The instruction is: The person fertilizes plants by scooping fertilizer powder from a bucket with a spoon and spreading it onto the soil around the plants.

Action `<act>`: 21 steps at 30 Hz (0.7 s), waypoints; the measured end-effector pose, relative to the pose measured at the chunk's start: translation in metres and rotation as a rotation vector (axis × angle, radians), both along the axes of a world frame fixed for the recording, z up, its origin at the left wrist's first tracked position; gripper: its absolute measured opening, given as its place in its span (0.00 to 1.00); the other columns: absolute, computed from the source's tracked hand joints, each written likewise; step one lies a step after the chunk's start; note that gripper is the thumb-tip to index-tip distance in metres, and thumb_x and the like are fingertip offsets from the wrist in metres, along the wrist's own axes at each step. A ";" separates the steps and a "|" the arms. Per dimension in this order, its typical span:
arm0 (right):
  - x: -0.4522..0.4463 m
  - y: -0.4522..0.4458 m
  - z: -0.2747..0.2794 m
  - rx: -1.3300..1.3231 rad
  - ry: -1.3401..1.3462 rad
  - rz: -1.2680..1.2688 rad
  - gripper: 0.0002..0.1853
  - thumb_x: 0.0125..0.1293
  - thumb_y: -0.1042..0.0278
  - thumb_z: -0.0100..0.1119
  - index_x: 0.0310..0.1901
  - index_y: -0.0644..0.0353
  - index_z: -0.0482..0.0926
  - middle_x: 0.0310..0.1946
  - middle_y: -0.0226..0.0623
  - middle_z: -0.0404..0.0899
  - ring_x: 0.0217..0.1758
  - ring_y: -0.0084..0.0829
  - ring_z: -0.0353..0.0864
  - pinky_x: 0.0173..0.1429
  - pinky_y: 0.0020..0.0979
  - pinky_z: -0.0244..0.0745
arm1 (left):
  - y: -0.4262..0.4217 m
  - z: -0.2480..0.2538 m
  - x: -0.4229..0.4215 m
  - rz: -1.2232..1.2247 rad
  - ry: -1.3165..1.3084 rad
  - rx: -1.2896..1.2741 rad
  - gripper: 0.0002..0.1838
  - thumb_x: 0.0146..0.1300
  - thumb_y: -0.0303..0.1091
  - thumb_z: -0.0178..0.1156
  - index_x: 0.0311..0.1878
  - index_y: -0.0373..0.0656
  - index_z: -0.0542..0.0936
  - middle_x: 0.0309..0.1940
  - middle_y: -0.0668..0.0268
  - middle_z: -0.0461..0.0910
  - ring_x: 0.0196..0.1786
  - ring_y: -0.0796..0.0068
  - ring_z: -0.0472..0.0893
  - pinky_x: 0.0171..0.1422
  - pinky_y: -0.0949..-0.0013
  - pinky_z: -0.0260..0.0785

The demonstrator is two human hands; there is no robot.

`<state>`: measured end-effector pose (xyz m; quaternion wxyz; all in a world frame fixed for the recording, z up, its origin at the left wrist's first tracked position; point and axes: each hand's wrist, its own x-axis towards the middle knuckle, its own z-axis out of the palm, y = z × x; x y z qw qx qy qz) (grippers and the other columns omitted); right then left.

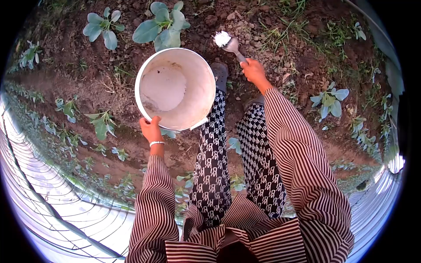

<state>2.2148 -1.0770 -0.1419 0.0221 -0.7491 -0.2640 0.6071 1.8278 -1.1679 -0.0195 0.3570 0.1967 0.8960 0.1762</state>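
Over the crumbly brown soil (287,65), we are holding out a scoop (232,46) in our right hand (253,72), the grip closed firmly round its handle. The scoop's long axis is running diagonally, its handle reaching back toward us at lower right and its head pointing away, up and to the left. A heap of white granular material (222,39) is sitting on that broad, greyish head.

To the left of the scoop and apart from it, we are steadying a round bucket (199,87), our left hand (151,131) pinching the near left rim, thumb on the edge. The bucket's mouth is facing up toward us, showing smooth off-white walls and a pale layer (164,90) covering the bottom.

Just beyond the rim, a plant (163,27) is spreading smooth, rounded leaves. We are wearing finely striped sleeves (302,140) and black-and-white patterned trousers (212,166).
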 end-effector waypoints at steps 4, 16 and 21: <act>0.008 -0.020 -0.012 0.128 -0.116 0.200 0.17 0.64 0.61 0.53 0.45 0.68 0.75 0.27 0.51 0.79 0.30 0.50 0.78 0.38 0.47 0.71 | 0.015 0.002 0.006 -0.055 0.024 -0.008 0.15 0.45 0.28 0.61 0.35 0.40 0.67 0.28 0.70 0.67 0.28 0.80 0.64 0.32 0.73 0.58; 0.027 0.097 -0.045 0.230 -0.455 0.292 0.24 0.64 0.72 0.52 0.59 0.75 0.62 0.41 0.57 0.75 0.37 0.47 0.79 0.39 0.42 0.76 | 0.019 -0.007 0.021 -0.060 0.095 0.159 0.16 0.51 0.29 0.54 0.43 0.33 0.66 0.38 0.59 0.70 0.40 0.69 0.69 0.49 0.67 0.65; -0.022 0.075 -0.115 0.178 -0.286 0.199 0.25 0.63 0.70 0.50 0.59 0.75 0.62 0.40 0.60 0.75 0.40 0.55 0.79 0.45 0.48 0.74 | 0.022 -0.002 0.020 -0.075 0.101 0.151 0.15 0.51 0.29 0.53 0.42 0.34 0.66 0.37 0.61 0.69 0.38 0.70 0.68 0.48 0.68 0.64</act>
